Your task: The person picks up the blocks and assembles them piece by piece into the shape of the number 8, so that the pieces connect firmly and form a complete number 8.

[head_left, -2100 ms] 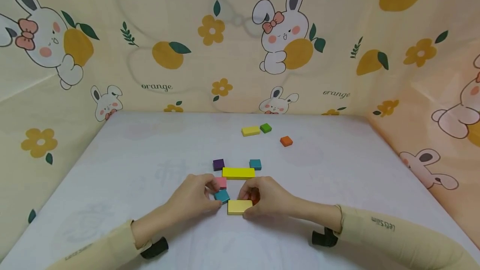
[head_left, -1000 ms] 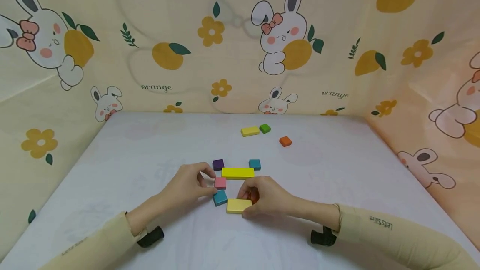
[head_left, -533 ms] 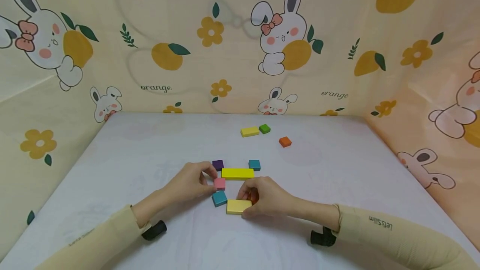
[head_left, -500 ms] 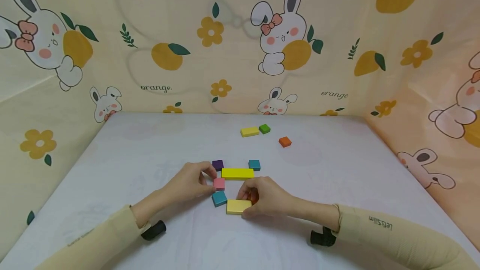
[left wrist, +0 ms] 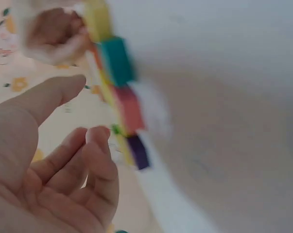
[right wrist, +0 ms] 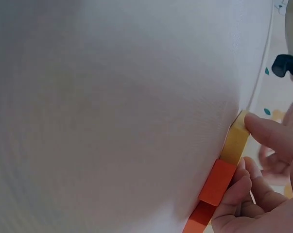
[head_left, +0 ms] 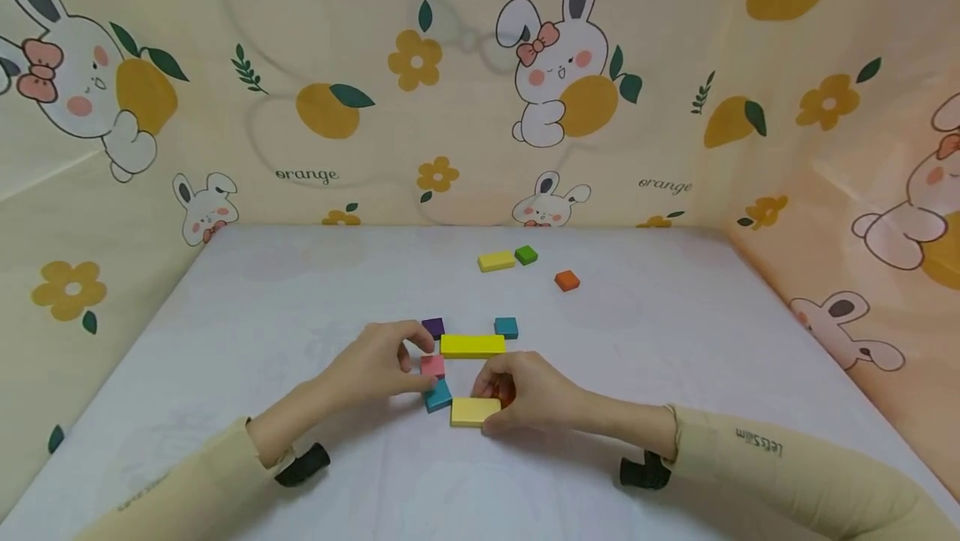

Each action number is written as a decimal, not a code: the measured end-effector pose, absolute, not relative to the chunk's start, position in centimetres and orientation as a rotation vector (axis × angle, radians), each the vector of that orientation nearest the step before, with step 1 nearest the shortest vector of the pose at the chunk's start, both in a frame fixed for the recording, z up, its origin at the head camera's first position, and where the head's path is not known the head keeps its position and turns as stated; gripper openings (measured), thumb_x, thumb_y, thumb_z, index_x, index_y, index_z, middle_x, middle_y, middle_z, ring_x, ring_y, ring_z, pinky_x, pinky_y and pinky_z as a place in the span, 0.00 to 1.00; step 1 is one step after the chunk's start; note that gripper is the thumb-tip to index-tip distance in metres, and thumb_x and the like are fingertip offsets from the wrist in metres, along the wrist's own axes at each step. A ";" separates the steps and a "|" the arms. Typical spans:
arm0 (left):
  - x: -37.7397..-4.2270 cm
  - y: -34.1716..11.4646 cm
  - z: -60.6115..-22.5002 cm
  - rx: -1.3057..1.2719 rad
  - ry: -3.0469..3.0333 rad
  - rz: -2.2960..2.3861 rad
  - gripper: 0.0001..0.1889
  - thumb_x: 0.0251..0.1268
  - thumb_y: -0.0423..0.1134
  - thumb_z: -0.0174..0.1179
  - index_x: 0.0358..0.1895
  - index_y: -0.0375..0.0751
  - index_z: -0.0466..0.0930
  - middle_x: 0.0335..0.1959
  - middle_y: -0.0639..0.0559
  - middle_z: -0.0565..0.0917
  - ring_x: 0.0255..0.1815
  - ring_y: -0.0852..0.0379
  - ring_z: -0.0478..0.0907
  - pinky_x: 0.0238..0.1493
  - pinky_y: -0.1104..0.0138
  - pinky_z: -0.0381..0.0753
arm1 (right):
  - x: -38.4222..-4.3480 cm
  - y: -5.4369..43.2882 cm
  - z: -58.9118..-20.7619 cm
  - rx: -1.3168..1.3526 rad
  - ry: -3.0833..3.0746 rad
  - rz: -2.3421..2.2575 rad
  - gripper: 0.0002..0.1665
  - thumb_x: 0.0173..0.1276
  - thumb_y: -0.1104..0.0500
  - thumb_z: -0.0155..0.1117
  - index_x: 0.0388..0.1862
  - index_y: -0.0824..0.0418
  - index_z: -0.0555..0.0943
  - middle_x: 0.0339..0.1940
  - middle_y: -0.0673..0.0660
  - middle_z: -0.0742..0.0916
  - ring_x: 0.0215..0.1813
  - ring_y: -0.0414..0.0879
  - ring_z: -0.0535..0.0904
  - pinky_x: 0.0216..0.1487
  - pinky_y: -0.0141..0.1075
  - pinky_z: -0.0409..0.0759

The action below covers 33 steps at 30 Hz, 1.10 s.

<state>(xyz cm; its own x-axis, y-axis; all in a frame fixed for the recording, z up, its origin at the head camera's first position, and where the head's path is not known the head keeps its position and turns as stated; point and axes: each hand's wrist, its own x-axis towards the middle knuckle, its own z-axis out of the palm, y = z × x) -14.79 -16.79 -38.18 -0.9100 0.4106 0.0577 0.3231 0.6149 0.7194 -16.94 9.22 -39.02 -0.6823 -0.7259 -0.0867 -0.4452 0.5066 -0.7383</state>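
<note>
My left hand is beside a pink block and a tilted teal block, its thumb tip close to where they meet. In the left wrist view its thumb and loosely bent fingers stand apart with nothing between them. My right hand pinches the right end of a pale yellow block between thumb and fingers. Its fingers also touch an orange block, mostly hidden by the hand in the head view; a second orange block lies beyond. A long bright yellow block lies behind the pink one.
A purple block and another teal block sit behind the long yellow block's ends. Farther back on the white table lie a yellow block, a green block and an orange block. Patterned cloth walls surround the table.
The left hand drew back from the teal block and came to the pink one. The pink block shifted slightly left, and the teal block turned a little. The right hand stayed in place.
</note>
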 end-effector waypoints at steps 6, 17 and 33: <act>-13.5 -14.4 -37.4 0.752 2.584 1.198 0.21 0.50 0.42 0.77 0.47 0.42 0.81 0.23 0.54 0.78 0.23 0.60 0.72 0.25 0.70 0.74 | -17.6 9.8 -38.8 -1.017 2.317 -1.054 0.18 0.50 0.57 0.83 0.39 0.55 0.84 0.31 0.49 0.84 0.35 0.46 0.76 0.35 0.33 0.77; -13.3 -12.2 -38.2 0.694 2.508 1.204 0.17 0.45 0.37 0.79 0.39 0.44 0.82 0.37 0.56 0.83 0.22 0.59 0.72 0.27 0.69 0.76 | -18.3 12.6 -37.3 -0.701 2.429 -1.254 0.15 0.53 0.60 0.80 0.40 0.58 0.85 0.32 0.51 0.86 0.34 0.50 0.77 0.31 0.34 0.77; -13.3 -11.9 -39.1 0.658 2.589 1.183 0.16 0.45 0.32 0.77 0.37 0.46 0.81 0.35 0.60 0.84 0.24 0.60 0.74 0.30 0.68 0.77 | -15.9 12.3 -39.4 -0.608 2.544 -1.246 0.19 0.48 0.62 0.82 0.36 0.61 0.82 0.32 0.53 0.83 0.31 0.47 0.77 0.32 0.33 0.78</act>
